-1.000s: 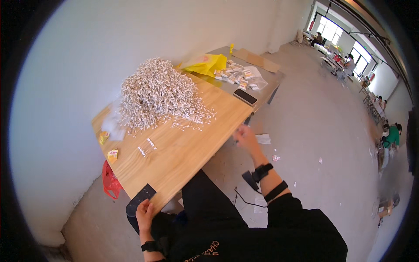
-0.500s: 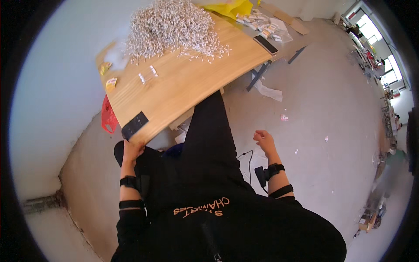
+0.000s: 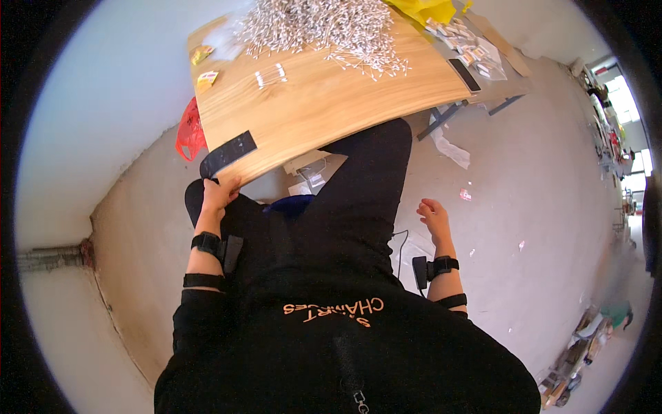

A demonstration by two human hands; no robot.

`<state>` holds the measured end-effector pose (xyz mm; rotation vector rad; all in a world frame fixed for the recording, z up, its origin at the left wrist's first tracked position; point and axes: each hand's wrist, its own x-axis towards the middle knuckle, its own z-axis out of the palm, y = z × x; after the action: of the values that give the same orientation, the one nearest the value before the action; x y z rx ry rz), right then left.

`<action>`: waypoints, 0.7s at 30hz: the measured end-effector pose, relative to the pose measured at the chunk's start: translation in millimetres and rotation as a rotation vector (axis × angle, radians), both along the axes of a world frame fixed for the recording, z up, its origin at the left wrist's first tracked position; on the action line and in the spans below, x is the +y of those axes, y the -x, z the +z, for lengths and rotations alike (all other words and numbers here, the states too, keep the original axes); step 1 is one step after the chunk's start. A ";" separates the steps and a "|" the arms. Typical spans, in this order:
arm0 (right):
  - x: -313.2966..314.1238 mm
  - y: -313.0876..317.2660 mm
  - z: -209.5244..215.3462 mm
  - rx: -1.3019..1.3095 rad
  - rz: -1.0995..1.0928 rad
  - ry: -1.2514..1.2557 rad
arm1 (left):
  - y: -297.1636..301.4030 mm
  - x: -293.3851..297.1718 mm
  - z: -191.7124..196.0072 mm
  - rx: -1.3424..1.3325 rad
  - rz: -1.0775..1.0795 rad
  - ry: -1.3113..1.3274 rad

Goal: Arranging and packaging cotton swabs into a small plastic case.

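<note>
Workshop: bare concrete floor (image 3: 552,207), wooden worktable (image 3: 331,103), cluttered benches (image 3: 607,90).

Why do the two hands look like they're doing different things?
The left hand grips the near corner of the wooden table, at the flat black pad; the right hand holds nothing and hangs in the air over the floor. The left hand's fingers curl around the table edge, while the right hand's fingers are loosely bent and open. Both hands are bare and wear black straps at the wrist.
</note>
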<state>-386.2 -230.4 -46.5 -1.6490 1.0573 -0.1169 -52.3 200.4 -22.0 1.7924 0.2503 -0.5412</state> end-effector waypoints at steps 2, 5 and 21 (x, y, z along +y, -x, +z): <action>1.1 -2.1 1.8 0.003 -0.003 0.001 | -1.3 4.2 -2.9 0.013 -0.017 0.010; 0.2 1.9 -2.2 0.012 0.004 0.006 | 2.0 3.6 -0.5 0.074 0.038 0.099; 13.1 -9.1 -31.4 0.186 0.212 0.093 | 11.9 8.4 -1.5 0.093 -0.081 0.176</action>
<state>-377.1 -217.3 -77.9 -1.8737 1.0201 0.1310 -64.1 208.8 -23.5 1.6142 0.1878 -0.6845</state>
